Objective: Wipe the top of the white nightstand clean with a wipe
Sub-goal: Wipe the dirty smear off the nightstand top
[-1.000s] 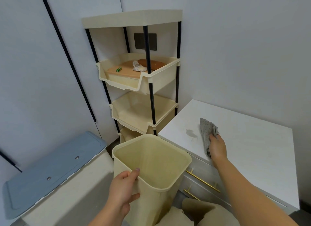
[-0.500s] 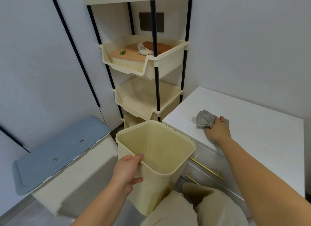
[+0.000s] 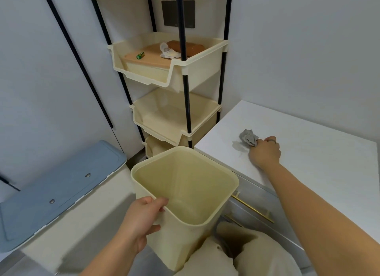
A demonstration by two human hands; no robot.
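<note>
Two hands are busy at once. The gray wipe (image 3: 248,137) is squeezed into a ball in the right hand (image 3: 265,151), and the fingers are curled tight around its back end. Most of the wipe sticks out in front of the fist. It is pressed down on the top of the white nightstand (image 3: 320,158), near the left front corner. A faint gray smudge (image 3: 238,147) can be seen on the top, just beside the wipe. It may be a wet mark or a shadow; which one cannot be told.

The cream bin (image 3: 185,195) is held up by the left hand (image 3: 141,218). Its near rim is pinched, with the fingers over the edge and the thumb outside. The bin is kept right by the front left corner of the nightstand, a little lower than the top. Nothing can be seen inside the bin.

The wiping step seems to be in hand, and it looks close to its end, since the rest of the top looks bare and white. Next, the wipe should likely be pushed over the smudge toward the corner edge, so any dirt can be swept off into the bin. For that, the wipe must be kept flat on the top, and the bin must be held steady under the edge. After that, the wipe may be dropped into the bin, but this is only a guess.
</note>
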